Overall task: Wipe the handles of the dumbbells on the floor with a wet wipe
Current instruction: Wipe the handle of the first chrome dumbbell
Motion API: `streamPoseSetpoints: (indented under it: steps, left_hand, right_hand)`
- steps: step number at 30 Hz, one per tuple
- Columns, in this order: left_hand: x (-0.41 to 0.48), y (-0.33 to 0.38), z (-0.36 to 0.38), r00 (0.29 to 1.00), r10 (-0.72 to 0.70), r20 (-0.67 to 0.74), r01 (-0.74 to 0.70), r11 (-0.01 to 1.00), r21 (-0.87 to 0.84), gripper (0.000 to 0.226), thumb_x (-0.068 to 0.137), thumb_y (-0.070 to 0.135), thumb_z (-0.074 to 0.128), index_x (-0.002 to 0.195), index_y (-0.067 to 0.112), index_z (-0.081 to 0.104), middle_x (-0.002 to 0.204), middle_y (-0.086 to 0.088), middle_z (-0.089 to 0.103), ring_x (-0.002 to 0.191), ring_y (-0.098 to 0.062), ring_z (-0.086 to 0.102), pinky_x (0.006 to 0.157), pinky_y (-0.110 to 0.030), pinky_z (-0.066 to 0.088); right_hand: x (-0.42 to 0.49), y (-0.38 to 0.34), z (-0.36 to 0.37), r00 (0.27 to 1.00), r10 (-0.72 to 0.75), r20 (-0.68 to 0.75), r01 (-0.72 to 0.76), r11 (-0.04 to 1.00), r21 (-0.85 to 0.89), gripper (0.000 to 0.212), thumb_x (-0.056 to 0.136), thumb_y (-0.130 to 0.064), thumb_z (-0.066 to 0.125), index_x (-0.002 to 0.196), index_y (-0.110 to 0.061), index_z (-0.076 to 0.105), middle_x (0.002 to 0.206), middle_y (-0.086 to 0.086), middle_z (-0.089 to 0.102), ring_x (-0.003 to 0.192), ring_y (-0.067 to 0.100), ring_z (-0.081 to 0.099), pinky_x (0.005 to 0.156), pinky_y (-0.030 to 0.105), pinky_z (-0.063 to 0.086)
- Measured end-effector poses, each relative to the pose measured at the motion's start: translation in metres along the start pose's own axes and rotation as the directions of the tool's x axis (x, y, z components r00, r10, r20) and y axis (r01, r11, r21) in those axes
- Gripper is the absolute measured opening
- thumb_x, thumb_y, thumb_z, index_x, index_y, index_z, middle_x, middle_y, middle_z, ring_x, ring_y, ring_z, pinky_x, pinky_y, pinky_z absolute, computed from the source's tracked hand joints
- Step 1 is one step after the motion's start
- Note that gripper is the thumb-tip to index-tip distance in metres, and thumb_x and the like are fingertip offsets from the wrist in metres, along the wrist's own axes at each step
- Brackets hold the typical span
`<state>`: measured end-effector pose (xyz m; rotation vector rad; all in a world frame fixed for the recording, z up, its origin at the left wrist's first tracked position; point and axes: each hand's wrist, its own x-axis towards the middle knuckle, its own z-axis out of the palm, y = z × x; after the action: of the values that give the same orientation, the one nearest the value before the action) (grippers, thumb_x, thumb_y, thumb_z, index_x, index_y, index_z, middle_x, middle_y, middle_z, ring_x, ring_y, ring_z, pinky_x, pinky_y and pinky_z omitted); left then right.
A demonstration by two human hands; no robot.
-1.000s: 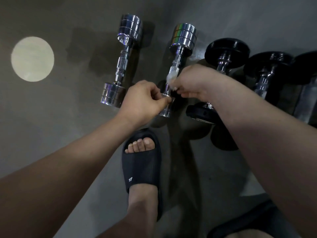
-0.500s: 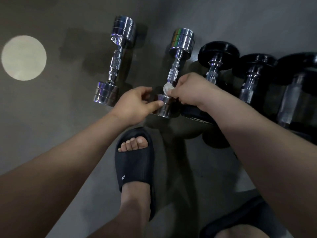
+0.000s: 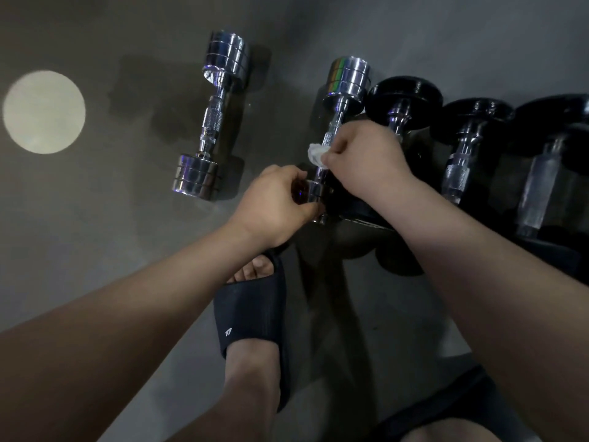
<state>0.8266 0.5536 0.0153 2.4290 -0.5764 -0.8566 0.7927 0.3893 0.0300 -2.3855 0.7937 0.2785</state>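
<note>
head: wet wipe [image 3: 315, 155] in right hand [image 3: 366, 157] on dumbbell handle [image 3: 332, 130], near weight [image 3: 316, 193] in left hand [image 3: 271, 205]

Left grip [image 3: 274, 202] and right grip [image 3: 366, 157]: bare, as are both forearms out to the frame edges. One foot wears a dark navy slide sandal [image 3: 251, 314] with a wide strap, a small white logo [image 3: 228, 332] near the strap's left edge, and toes [image 3: 255, 269] exposed at the open front. Lower right: edge of dark shorts [image 3: 446, 409] over a bare thigh.
</note>
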Motion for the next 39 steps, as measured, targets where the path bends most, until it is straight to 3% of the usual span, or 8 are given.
streamPoseSetpoints:
  steps: [3,7,10,15,21,26,33,39]
  left_hand:
    - [0.0,0.001,0.0,1.0,0.003,0.001,-0.003,1.0,0.014,0.062,0.077,0.042,0.082,0.131,0.019,0.062,0.11,0.004,0.052,0.104,-0.017,0.06,0.082,-0.018,0.036]
    - [-0.003,0.0,0.002,1.0,-0.002,-0.013,0.002,1.0,-0.018,0.064,0.077,0.041,0.082,0.133,0.018,0.06,0.115,0.001,0.055,0.103,-0.016,0.06,0.088,-0.021,0.043]
    - [-0.007,0.0,0.004,0.999,-0.024,-0.029,0.022,0.996,-0.083,0.064,0.076,0.04,0.083,0.131,0.018,0.06,0.116,0.001,0.059,0.101,-0.015,0.063,0.094,-0.027,0.05]
    - [-0.012,-0.005,0.004,0.988,-0.15,0.019,0.151,0.962,-0.227,0.05,0.075,0.038,0.087,0.115,0.019,0.063,0.098,0.012,0.065,0.088,-0.002,0.064,0.089,-0.024,0.054]
    - [-0.016,-0.013,0.002,0.971,-0.229,0.063,0.236,0.961,-0.142,0.043,0.075,0.055,0.082,0.101,0.022,0.071,0.088,0.008,0.071,0.08,-0.006,0.067,0.078,-0.026,0.054]
    - [-0.021,-0.01,-0.005,0.978,-0.2,0.068,0.204,0.976,-0.071,0.036,0.082,0.046,0.077,0.104,0.019,0.071,0.095,0.004,0.072,0.092,-0.014,0.067,0.086,-0.032,0.053]
    - [-0.034,0.001,-0.024,0.984,-0.18,0.006,0.18,0.98,-0.088,0.025,0.089,0.033,0.069,0.11,0.019,0.069,0.097,0.006,0.07,0.102,-0.017,0.066,0.095,-0.032,0.051]
    - [-0.055,0.048,-0.064,0.997,-0.059,-0.053,0.057,0.998,-0.035,0.028,0.09,0.03,0.069,0.117,0.021,0.066,0.095,0.01,0.065,0.099,-0.015,0.064,0.089,-0.025,0.048]
  right_hand:
    - [0.01,-0.003,0.006,0.999,-0.034,-0.036,0.034,0.999,0.004,0.021,0.093,-0.031,0.065,0.089,-0.011,0.067,0.091,0.011,0.069,0.087,0.027,0.064,0.074,0.035,0.052]
    - [0.029,-0.004,0.014,0.978,-0.097,-0.186,0.08,0.992,-0.099,0.015,0.099,-0.026,0.054,0.099,-0.012,0.061,0.099,0.013,0.065,0.078,0.027,0.054,0.065,0.03,0.036]
    - [0.039,-0.005,0.017,0.966,-0.139,-0.216,0.087,0.968,-0.235,0.014,0.096,-0.015,0.05,0.108,-0.013,0.059,0.111,0.018,0.061,0.089,0.037,0.06,0.07,0.037,0.05]
    - [0.044,-0.011,0.014,0.994,-0.109,-0.026,0.09,0.914,-0.397,0.025,0.097,-0.016,0.052,0.115,-0.008,0.069,0.121,0.02,0.055,0.105,0.041,0.059,0.083,0.039,0.052]
    - [0.022,-0.011,0.001,0.927,-0.266,0.266,0.357,0.844,-0.4,0.022,0.094,-0.008,0.056,0.105,-0.008,0.075,0.113,0.013,0.062,0.104,0.033,0.061,0.085,0.035,0.053]
    - [0.005,-0.009,-0.006,0.899,-0.258,0.354,0.374,0.874,-0.311,0.026,0.096,-0.011,0.059,0.112,-0.019,0.077,0.115,0.005,0.068,0.107,0.024,0.064,0.092,0.032,0.051]
    - [-0.023,-0.003,-0.019,0.944,-0.19,0.27,0.25,0.946,-0.206,0.024,0.094,-0.014,0.062,0.112,-0.021,0.077,0.119,0.001,0.072,0.111,0.021,0.065,0.096,0.025,0.048]
    - [-0.056,-0.011,-0.091,0.986,-0.05,0.158,0.017,0.98,0.2,0.013,0.098,-0.02,0.063,0.102,-0.022,0.075,0.079,-0.007,0.065,0.071,0.012,0.061,0.071,0.025,0.049]
